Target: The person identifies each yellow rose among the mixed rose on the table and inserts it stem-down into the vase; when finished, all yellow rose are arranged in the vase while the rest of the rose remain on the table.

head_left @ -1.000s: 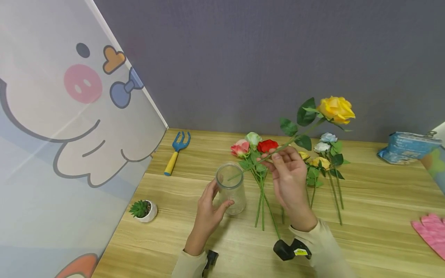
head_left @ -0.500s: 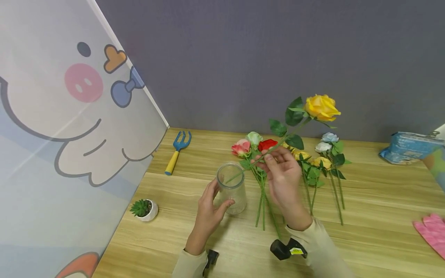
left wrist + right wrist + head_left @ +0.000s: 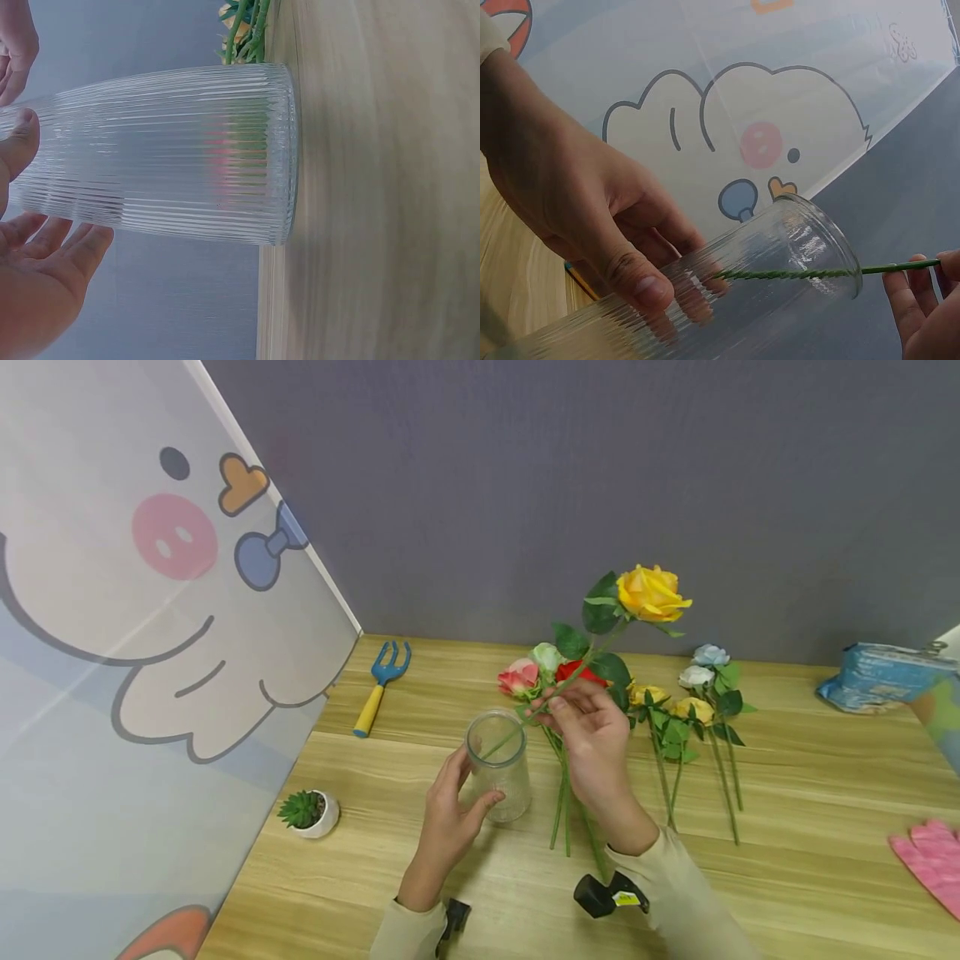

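A clear ribbed glass vase [image 3: 512, 795] stands upright on the wooden table. My left hand [image 3: 448, 827] grips its side, thumb in front and fingers behind, as the left wrist view shows on the ribbed glass [image 3: 172, 157]. My right hand [image 3: 597, 743] pinches the green stem of a yellow rose [image 3: 652, 593] just to the right of the vase's mouth. The bloom points up and to the right. In the right wrist view the stem [image 3: 802, 274] passes through the mouth, its lower end inside the glass behind the left fingers.
Pink [image 3: 517, 677], pale green and red roses lie behind the vase. Smaller yellow flowers [image 3: 695, 711] and pale blue ones [image 3: 710, 656] lie further right. A hand fork [image 3: 381, 681] and potted succulent [image 3: 318, 817] sit left; a blue pouch [image 3: 885, 678] and pink glove [image 3: 930, 860] right.
My right hand has moved left with the yellow rose, and its stem has slid further into the vase's mouth. The left hand and vase have stayed in place.
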`<state>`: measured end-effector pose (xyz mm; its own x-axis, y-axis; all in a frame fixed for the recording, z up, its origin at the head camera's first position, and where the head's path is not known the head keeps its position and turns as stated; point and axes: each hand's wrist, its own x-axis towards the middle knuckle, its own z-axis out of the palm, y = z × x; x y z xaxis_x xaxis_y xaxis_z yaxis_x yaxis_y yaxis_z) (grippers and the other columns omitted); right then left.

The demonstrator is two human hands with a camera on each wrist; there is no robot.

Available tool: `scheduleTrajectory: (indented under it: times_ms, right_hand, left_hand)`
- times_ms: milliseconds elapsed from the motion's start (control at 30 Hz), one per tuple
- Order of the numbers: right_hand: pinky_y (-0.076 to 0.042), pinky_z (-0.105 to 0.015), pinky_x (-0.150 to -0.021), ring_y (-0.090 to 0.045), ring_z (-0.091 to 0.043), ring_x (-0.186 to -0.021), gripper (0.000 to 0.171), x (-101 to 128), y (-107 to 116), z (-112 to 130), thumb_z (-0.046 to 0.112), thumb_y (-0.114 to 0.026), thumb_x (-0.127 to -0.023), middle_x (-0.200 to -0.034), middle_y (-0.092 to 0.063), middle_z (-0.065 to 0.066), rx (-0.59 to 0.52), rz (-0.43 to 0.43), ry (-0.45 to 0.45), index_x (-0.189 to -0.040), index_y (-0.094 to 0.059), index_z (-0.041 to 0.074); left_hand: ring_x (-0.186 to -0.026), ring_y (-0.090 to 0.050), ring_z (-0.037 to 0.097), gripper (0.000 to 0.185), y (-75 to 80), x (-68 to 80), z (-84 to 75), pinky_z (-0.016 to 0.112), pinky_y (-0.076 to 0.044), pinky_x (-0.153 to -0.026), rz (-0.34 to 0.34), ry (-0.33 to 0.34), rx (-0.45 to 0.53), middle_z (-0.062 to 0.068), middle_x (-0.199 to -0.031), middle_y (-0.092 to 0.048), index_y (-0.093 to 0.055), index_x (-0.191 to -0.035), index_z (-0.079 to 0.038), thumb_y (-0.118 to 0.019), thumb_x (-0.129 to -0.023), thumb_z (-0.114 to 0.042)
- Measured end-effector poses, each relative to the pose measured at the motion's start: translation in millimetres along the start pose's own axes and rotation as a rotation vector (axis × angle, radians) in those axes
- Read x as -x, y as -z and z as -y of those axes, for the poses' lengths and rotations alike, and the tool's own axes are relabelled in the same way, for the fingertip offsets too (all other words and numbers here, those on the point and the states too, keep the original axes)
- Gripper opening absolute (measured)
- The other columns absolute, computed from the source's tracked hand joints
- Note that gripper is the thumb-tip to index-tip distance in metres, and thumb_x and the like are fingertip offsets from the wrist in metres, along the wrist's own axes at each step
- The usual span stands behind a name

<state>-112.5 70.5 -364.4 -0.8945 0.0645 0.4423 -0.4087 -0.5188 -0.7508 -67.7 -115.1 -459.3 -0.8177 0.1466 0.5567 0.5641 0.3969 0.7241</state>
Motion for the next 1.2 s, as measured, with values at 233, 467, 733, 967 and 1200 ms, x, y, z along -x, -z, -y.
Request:
scheduleTrajectory:
  times_ms: [233,467,733,967,1200]
  right_hand:
    - [-0.065,-0.027,-0.077,-0.073,-0.013,-0.087,0.032,-1,-3,-3,-0.018,-0.051,-0.097,-0.097,-0.071,0.0,0.068,-0.003,0.009,-0.103,-0.067,0.009]
    - [-0.064,-0.024,-0.076,-0.073,-0.011,-0.087,0.033,-2,-6,-5,-0.019,-0.053,-0.095,-0.098,-0.072,0.003,0.12,0.014,-0.004,-0.104,-0.068,0.008]
    - [-0.065,-0.028,-0.077,-0.072,-0.012,-0.082,0.038,-4,-9,-9,-0.019,-0.054,-0.095,-0.098,-0.071,0.002,0.155,0.046,0.002,-0.104,-0.069,0.015]
    - [-0.065,-0.025,-0.077,-0.072,-0.01,-0.081,0.012,-6,-11,-11,-0.02,-0.056,-0.093,-0.096,-0.072,0.004,0.198,0.054,0.033,-0.104,-0.06,-0.019]
    - [-0.062,-0.019,-0.079,-0.071,-0.006,-0.083,0.017,-7,-9,-15,-0.02,-0.056,-0.092,-0.095,-0.071,0.007,0.278,0.058,0.054,-0.107,-0.052,-0.027]
  left_hand:
    - [-0.13,-0.056,0.048,0.076,-1.4,0.7,1.2,0.052,-0.048,-0.109,-0.001,-0.006,0.016,0.029,-0.142,-0.053,-0.041,-0.149,0.008,-0.081,-0.085,-0.005]
    - [-0.13,-0.056,0.047,0.076,-1.8,1.5,-0.4,0.053,-0.048,-0.109,0.001,0.016,0.011,0.028,-0.142,-0.054,-0.042,-0.148,0.008,-0.082,-0.084,-0.001]
    - [-0.13,-0.055,0.049,0.078,0.2,0.4,-1.9,0.056,-0.048,-0.108,0.0,0.031,0.011,0.031,-0.142,-0.052,-0.04,-0.148,0.009,-0.082,-0.082,0.003]
    - [-0.132,-0.055,0.047,0.077,-0.2,0.8,-1.5,0.053,-0.047,-0.11,-0.005,0.044,0.026,0.03,-0.143,-0.053,-0.041,-0.148,0.009,-0.082,-0.084,0.001]
    - [-0.13,-0.056,0.049,0.073,-0.6,0.7,0.6,0.053,-0.048,-0.108,-0.011,0.021,0.029,0.032,-0.141,-0.053,-0.041,-0.147,0.011,-0.08,-0.089,-0.011]
